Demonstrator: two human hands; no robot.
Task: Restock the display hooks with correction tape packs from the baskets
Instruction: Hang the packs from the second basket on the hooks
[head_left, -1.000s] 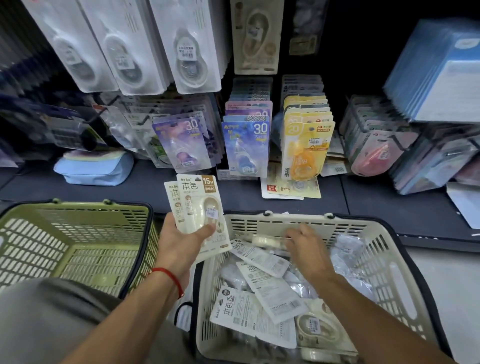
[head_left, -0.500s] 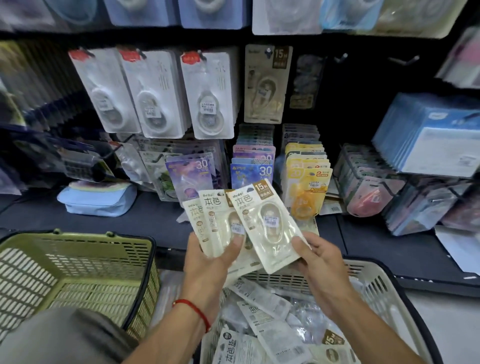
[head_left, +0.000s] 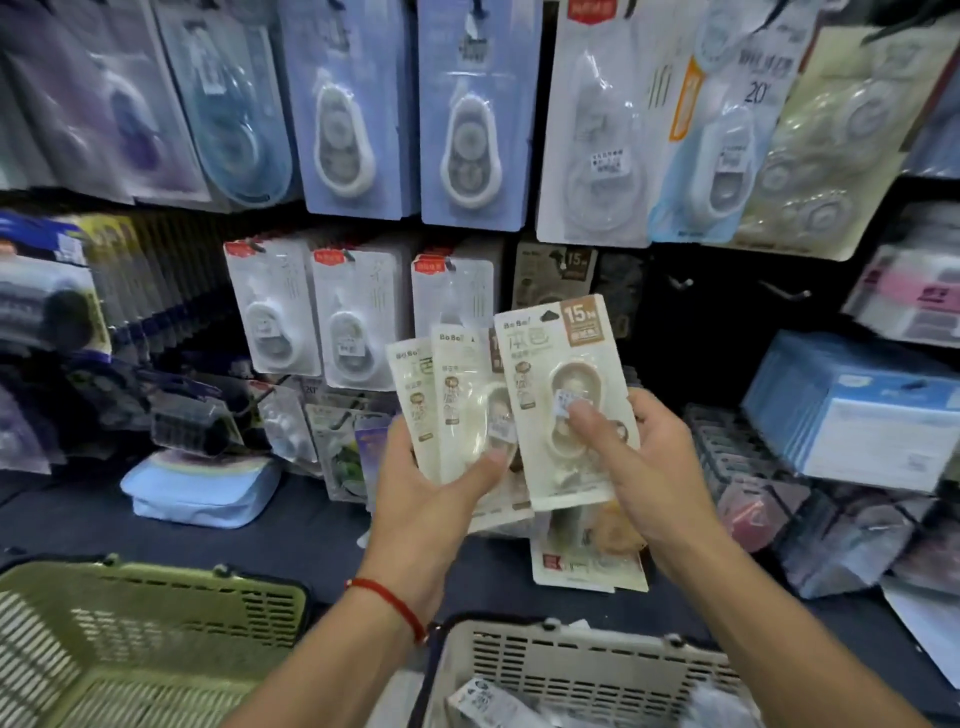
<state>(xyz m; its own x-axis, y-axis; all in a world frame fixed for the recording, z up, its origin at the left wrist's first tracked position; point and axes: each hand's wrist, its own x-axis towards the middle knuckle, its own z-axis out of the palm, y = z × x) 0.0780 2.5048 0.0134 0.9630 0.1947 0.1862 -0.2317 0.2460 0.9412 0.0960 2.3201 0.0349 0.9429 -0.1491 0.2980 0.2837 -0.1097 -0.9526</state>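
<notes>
Correction tape packs (head_left: 563, 400): beige, fanned | left hand (head_left: 421, 499) grips two | right hand (head_left: 649, 467) pinches front

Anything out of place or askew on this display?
Yes: loose beige packs lie flat on the dark shelf below the hooks instead of hanging, and a light blue pouch sits among the correction tape stock.

A dark display wall (head_left: 717, 312) rises beyond the hands, hung with rows of carded stationery on hooks, with two bare hooks (head_left: 779, 291) up and to the right of the hands. Under the hands runs a dark shelf (head_left: 311, 540), with a pale blue pouch (head_left: 200, 488) lying to their left and stacked blue boxes (head_left: 857, 410) to their right
</notes>
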